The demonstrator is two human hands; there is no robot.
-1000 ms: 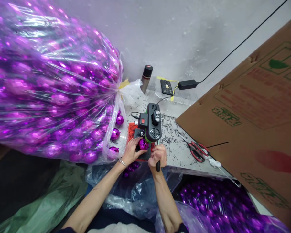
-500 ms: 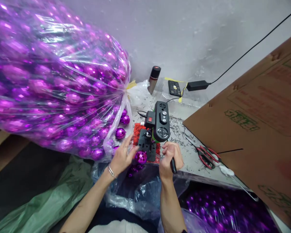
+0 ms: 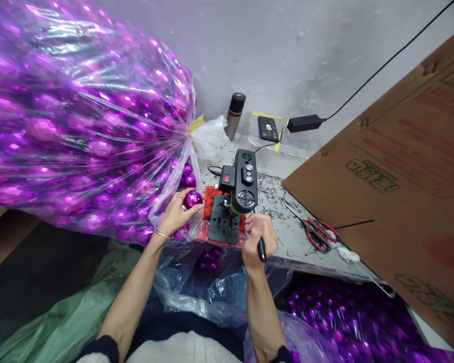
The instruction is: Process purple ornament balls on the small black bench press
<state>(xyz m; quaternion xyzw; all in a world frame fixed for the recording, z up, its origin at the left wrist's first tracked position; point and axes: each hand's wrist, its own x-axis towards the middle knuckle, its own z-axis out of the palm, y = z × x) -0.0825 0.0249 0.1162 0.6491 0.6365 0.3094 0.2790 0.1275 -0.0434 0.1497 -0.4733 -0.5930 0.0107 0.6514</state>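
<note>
Left hand (image 3: 177, 213): part-curled, gripping 1 faceted purple bauble (image 3: 192, 200) | Right hand (image 3: 260, 236): fisted round 1 black handle (image 3: 262, 250) | Scissors (image 3: 311, 227): 1 pair

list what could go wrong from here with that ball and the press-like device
The round purple ball, between the left hand's thumb and fingers, might slip and roll.

The right hand grips the device's black handle; moving it with fingers over the base plate could pinch them.

The scissors lying to the right could get knocked.
</note>
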